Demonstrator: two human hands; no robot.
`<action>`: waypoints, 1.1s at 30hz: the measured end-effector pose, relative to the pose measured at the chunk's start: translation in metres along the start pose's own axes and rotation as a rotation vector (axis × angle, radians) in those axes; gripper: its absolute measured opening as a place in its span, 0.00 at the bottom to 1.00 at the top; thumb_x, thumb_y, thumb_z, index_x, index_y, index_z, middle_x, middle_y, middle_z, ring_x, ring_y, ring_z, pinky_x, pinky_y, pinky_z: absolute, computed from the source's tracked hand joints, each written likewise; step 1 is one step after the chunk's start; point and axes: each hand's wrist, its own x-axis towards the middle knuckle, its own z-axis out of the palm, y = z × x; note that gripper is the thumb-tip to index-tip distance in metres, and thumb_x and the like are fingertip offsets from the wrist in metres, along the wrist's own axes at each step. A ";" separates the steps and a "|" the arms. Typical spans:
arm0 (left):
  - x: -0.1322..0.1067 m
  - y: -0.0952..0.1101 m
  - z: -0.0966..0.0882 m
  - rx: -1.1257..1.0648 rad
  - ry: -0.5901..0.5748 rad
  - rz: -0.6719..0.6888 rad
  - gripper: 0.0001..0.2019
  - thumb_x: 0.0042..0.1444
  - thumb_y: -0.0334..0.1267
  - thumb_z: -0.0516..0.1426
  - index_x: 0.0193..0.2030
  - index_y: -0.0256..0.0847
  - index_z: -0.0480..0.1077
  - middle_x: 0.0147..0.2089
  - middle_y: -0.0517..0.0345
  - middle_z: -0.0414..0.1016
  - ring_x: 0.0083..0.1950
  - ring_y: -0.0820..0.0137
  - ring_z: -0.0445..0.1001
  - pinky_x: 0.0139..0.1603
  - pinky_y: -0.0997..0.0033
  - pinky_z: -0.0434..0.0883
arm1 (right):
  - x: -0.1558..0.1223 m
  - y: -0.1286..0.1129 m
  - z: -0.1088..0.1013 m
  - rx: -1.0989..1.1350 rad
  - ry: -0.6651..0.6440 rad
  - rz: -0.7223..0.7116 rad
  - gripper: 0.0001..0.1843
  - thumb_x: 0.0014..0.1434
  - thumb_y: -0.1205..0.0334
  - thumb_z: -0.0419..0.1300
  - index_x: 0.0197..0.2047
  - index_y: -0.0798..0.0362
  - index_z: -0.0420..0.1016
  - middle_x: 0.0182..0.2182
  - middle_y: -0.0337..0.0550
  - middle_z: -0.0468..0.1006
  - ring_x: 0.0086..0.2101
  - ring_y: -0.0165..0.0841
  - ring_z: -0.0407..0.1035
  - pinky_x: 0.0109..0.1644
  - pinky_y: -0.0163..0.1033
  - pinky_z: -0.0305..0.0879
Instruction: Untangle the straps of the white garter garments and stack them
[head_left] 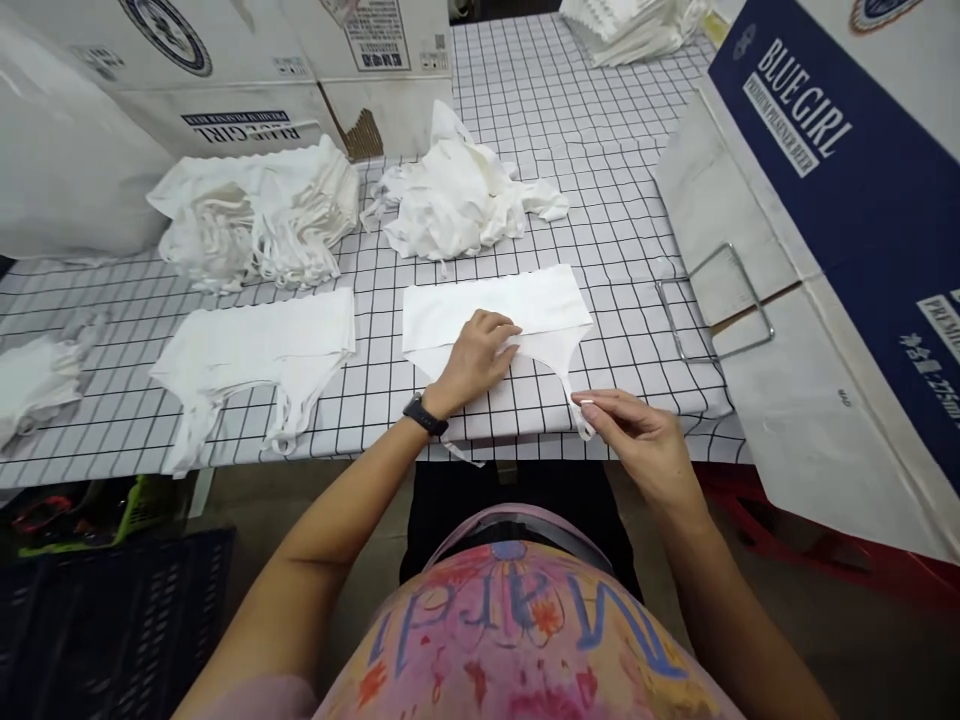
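A white strappy garment, like a camisole top (495, 300), lies spread flat on the checked tablecloth in front of me. My left hand (480, 360) rests on its middle with the fingers stretched out and slightly bent. At the garment's lower right, my right hand (630, 425) pinches its shoulder strap between thumb and fingertips. The other strap hangs over the table's front edge. To the left lies a flat stack of similar white garments (262, 335), straps toward me.
Behind are a folded pile of white garments (262, 205) and a loose heap (457, 195). Cardboard boxes stand at the back left (247, 100) and right (832, 180). A wire frame (765, 325) juts beside the right box. A dark crate (112, 620) sits below left.
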 end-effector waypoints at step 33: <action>0.041 -0.030 0.026 0.115 -0.018 0.203 0.09 0.70 0.33 0.56 0.40 0.38 0.77 0.44 0.53 0.77 0.43 0.66 0.69 0.40 0.66 0.66 | 0.104 -0.005 0.057 0.194 0.068 0.403 0.15 0.50 0.53 0.76 0.31 0.56 0.84 0.23 0.38 0.74 0.20 0.21 0.54 0.21 0.31 0.51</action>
